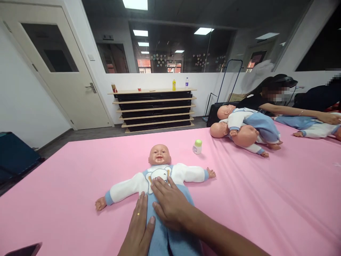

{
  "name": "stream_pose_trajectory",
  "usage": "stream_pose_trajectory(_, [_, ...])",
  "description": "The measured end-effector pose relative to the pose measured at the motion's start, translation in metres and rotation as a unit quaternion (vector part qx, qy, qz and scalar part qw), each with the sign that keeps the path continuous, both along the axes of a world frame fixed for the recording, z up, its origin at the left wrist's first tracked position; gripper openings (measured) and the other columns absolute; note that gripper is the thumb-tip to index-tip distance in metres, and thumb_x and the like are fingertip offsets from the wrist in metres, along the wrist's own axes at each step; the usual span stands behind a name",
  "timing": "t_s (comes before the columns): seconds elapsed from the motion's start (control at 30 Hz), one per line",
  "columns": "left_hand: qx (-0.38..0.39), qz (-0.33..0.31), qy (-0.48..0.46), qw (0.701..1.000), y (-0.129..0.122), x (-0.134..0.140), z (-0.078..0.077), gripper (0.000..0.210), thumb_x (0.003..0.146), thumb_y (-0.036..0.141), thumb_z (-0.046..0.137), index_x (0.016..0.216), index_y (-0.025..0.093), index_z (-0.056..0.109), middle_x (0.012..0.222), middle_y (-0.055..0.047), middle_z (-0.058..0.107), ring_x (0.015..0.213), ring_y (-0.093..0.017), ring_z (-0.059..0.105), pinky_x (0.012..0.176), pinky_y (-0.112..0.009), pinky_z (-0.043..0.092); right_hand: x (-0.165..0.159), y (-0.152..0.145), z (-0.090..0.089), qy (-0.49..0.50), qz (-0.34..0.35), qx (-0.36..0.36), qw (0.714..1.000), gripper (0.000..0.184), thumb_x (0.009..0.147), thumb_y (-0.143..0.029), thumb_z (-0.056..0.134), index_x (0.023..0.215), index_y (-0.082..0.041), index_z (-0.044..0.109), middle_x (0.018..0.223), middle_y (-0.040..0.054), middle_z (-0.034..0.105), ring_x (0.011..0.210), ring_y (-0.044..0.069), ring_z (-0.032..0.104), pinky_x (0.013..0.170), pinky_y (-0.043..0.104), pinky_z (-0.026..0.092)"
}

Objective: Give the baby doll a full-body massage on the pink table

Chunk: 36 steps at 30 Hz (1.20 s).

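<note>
A baby doll point(160, 155) lies on its back in the middle, arms stretched out to both sides. It wears a white top with a bear face on the chest, blue cuffs and blue trousers. My right hand point(170, 202) rests flat on the doll's chest and belly, over the lower part of the bear face. Along the doll's side at the waist lies my left hand point(141, 224), fingers straight, with a ring on one finger. Neither hand grips anything. Beyond the doll's outstretched arm a small white bottle with a green cap point(197, 147) stands upright.
A pink sheet point(66, 185) covers the table, wrinkled on the right. Several other dolls point(247, 128) lie piled at the right. A person point(277, 92) there reaches an arm over another doll. A dark flat object point(28, 250) lies at the lower left. Stacked shelves point(157, 110) stand behind.
</note>
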<state>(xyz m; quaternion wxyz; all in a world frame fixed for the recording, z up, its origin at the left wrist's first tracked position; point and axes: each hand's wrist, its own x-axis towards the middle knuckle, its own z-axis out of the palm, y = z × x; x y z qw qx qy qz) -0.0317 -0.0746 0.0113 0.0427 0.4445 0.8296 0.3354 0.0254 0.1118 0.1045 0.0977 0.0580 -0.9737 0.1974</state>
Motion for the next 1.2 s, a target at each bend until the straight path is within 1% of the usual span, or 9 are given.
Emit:
stream_pose_trajectory(0.1, [0.015,0.004,0.075,0.997,-0.007,0.012,0.003,0.068,0.096,0.025,0.034,0.151,0.029,-0.006,0.159,-0.007,0.004,0.144,-0.025,0.008,0.113,-0.048,0.028,-0.01,0.012,-0.007,-0.003,-0.023,-0.007,1.0,0.058,0.098,-0.045,0.031,0.147,-0.016,0.029,0.153,0.0084,0.024,0.144,0.024,0.015,0.12,0.047,0.007])
stream_pose_trajectory(0.2, [0.006,0.016,0.123,0.992,-0.004,0.016,0.023,0.068,0.095,0.026,0.039,0.152,0.026,0.001,0.158,-0.008,0.008,0.144,-0.027,0.011,0.113,-0.049,0.028,-0.011,0.022,-0.013,-0.022,-0.071,-0.016,0.997,0.062,0.097,-0.05,0.029,0.149,-0.015,0.025,0.155,0.009,0.017,0.145,0.025,0.011,0.119,0.048,0.012])
stream_pose_trajectory(0.4, [0.023,-0.105,0.204,0.973,0.02,0.006,0.062,0.066,0.093,0.033,0.044,0.151,0.023,0.013,0.156,-0.009,0.02,0.143,-0.027,0.017,0.114,-0.047,0.028,0.013,0.02,-0.027,-0.05,-0.152,-0.016,0.987,0.07,0.096,-0.045,0.033,0.15,-0.003,0.015,0.155,0.0171,0.004,0.145,0.029,0.003,0.118,0.05,0.017])
stream_pose_trajectory(0.57, [-0.079,-0.237,0.16,0.955,0.056,-0.016,0.087,0.054,0.097,0.036,0.034,0.149,0.027,0.022,0.153,-0.003,0.03,0.142,-0.023,0.023,0.116,-0.05,0.023,0.058,0.005,-0.047,-0.045,-0.161,0.003,0.986,0.072,0.096,-0.043,0.035,0.148,0.002,0.013,0.153,0.0229,0.003,0.143,0.034,0.004,0.114,0.056,0.025])
stream_pose_trajectory(0.67, [-0.106,-0.245,0.103,0.958,0.076,-0.035,0.096,0.048,0.098,0.039,0.026,0.145,0.03,0.031,0.151,0.0,0.033,0.143,-0.022,0.022,0.117,-0.052,0.019,0.084,-0.002,-0.051,-0.022,-0.143,0.015,0.989,0.076,0.095,-0.047,0.038,0.15,-0.002,0.01,0.153,0.0222,0.007,0.143,0.036,0.01,0.11,0.057,0.032])
stream_pose_trajectory(0.77, [-0.096,-0.209,0.08,0.97,0.085,-0.049,0.094,0.049,0.098,0.043,0.026,0.144,0.029,0.034,0.152,-0.001,0.032,0.144,-0.022,0.019,0.117,-0.053,0.017,0.098,-0.006,-0.048,-0.008,-0.079,0.028,0.996,0.081,0.092,-0.053,0.044,0.15,-0.004,0.013,0.152,0.0213,0.011,0.142,0.038,0.014,0.11,0.054,0.033])
stream_pose_trajectory(0.9, [-0.071,-0.165,0.058,0.982,0.079,-0.055,0.082,0.048,0.098,0.042,0.025,0.146,0.033,0.028,0.155,0.002,0.024,0.145,-0.021,0.014,0.118,-0.051,0.012,0.096,-0.012,-0.031,-0.011,0.001,0.027,1.0,0.081,0.09,-0.056,0.046,0.15,-0.01,0.019,0.152,0.0165,0.019,0.142,0.034,0.018,0.113,0.051,0.03])
stream_pose_trajectory(1.1, [-0.032,-0.07,-0.034,0.996,0.051,-0.048,0.061,0.05,0.1,0.038,0.018,0.149,0.032,0.015,0.158,0.004,0.012,0.145,-0.018,0.004,0.119,-0.047,0.008,0.063,-0.017,0.01,-0.04,0.024,0.0,0.999,0.072,0.095,-0.053,0.036,0.151,-0.011,0.015,0.154,0.0143,0.013,0.144,0.03,0.01,0.118,0.051,0.015])
stream_pose_trajectory(1.2, [0.004,-0.032,-0.084,0.996,0.036,-0.037,0.048,0.053,0.099,0.038,0.021,0.151,0.03,0.01,0.159,0.002,0.007,0.145,-0.017,0.004,0.119,-0.043,0.014,0.038,-0.012,0.014,-0.039,0.022,-0.003,0.999,0.061,0.099,-0.044,0.03,0.149,-0.012,0.022,0.154,0.0131,0.017,0.145,0.026,0.011,0.119,0.049,0.012])
